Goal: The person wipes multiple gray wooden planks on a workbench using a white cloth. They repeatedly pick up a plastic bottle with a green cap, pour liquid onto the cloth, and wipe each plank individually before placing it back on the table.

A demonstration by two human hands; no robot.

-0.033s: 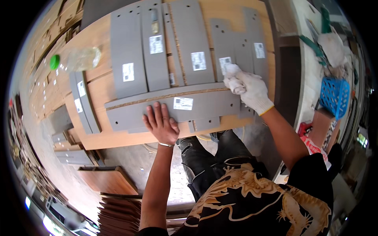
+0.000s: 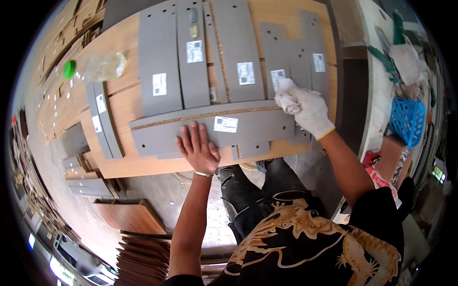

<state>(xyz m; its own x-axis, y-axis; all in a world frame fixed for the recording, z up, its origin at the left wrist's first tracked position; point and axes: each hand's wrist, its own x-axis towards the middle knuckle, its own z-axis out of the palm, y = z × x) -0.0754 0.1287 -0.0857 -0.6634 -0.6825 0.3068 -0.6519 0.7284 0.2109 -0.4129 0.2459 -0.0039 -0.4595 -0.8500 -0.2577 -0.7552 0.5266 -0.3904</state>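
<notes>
My bare left hand lies flat, fingers spread, on a long grey board with a raw chipboard edge and a white label. My right hand, in a white knitted glove, is closed on a bunched white cloth at the board's right end. Beyond it, upright in the view, lie several more grey panels with labels and drilled holes. A paintbrush rests on one of them.
Everything lies on a wood-coloured tabletop. A clear bottle with a green cap and two narrow grey strips are at the left. To the right, a bench holds a blue plastic basket. Brown panels stand below left.
</notes>
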